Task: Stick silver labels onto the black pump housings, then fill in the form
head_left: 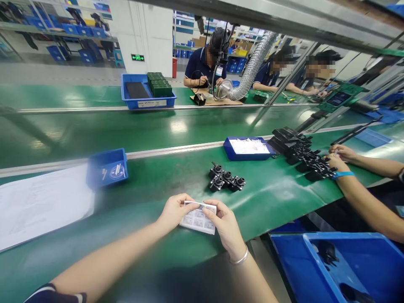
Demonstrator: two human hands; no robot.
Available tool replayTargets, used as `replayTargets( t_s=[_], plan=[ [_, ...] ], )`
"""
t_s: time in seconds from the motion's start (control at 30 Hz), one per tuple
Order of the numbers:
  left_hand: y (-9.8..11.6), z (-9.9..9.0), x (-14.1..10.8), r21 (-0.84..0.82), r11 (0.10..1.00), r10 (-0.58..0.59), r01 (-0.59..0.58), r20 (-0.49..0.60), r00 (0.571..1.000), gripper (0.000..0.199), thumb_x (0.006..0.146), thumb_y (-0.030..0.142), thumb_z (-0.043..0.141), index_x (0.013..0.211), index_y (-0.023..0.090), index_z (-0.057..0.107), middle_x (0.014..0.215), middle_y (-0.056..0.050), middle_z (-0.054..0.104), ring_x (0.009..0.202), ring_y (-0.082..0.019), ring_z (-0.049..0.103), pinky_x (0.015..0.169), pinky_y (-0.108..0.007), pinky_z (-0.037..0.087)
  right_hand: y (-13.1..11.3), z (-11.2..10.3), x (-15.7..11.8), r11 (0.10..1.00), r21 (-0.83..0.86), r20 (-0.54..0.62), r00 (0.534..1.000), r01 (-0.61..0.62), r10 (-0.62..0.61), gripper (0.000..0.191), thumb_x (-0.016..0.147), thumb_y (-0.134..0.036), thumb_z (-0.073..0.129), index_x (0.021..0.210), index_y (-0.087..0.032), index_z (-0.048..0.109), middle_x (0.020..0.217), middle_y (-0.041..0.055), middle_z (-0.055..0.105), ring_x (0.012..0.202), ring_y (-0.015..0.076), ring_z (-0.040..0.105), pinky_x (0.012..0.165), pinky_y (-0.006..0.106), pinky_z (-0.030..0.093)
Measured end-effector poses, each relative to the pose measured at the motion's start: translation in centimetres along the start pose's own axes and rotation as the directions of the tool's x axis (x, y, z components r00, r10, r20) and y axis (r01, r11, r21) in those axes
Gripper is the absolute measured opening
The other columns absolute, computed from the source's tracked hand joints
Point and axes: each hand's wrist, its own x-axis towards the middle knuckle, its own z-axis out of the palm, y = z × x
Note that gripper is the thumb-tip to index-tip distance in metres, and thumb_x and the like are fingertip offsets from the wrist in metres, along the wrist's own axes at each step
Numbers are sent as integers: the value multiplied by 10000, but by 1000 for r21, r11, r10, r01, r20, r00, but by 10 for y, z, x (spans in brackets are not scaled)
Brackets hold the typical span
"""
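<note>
Between my two hands is a small white sheet of printed labels (198, 220), held over the green bench. My left hand (176, 212) pinches its upper left edge between thumb and fingers. At the upper right edge, my right hand (226, 224) grips the same sheet, with the thumb lying across its face. Rows of grey printed boxes show on the sheet, too small to read. Just beyond it, a cluster of black plastic parts (225, 177) with round raised necks stands on the bench, touched by neither hand.
A blue bin of white slips (249, 147) sits behind the black parts. More black parts (307, 158) line up at right, near a co-worker's hands (339, 160). At left are a small blue bin (107, 168) and white paper (44, 202). A large blue crate (356, 252) stands lower right.
</note>
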Motion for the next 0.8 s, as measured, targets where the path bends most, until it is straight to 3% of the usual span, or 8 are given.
replayTargets(
  t_s=[0.27,0.43,0.57,0.8],
  plan=[
    [-1,0,-1,147,989,19,-6,-85,996,324,715,448,728,634,140,666,568,3,595,553,-116,506,526,-225,361,4,-1,-2,990,-135,-38,998,38,-43,249,788,-380,752,715,-164,652,685,-5,559,663,138,466,594,254,371],
    [0,4,-4,19,1000,2,-1,-28,1000,286,713,413,752,815,153,692,726,-23,684,664,-148,595,610,-239,440,10,3,-5,997,-71,-109,993,44,-52,223,788,-373,753,744,-175,662,710,5,580,687,152,490,618,266,398],
    [1,6,-5,27,999,-27,28,-53,998,273,705,405,762,762,147,694,696,-35,688,630,-152,599,590,-243,442,11,4,-7,1000,10,-78,997,-15,16,221,770,-374,770,867,-189,699,785,27,639,719,174,542,642,284,434],
    [4,8,-7,45,999,-13,16,-63,998,233,713,376,753,763,153,709,714,-33,697,654,-151,604,608,-240,451,11,3,-8,988,-128,-121,987,90,-106,161,824,-358,718,798,-199,714,752,11,617,731,166,532,663,274,409]
  ],
)
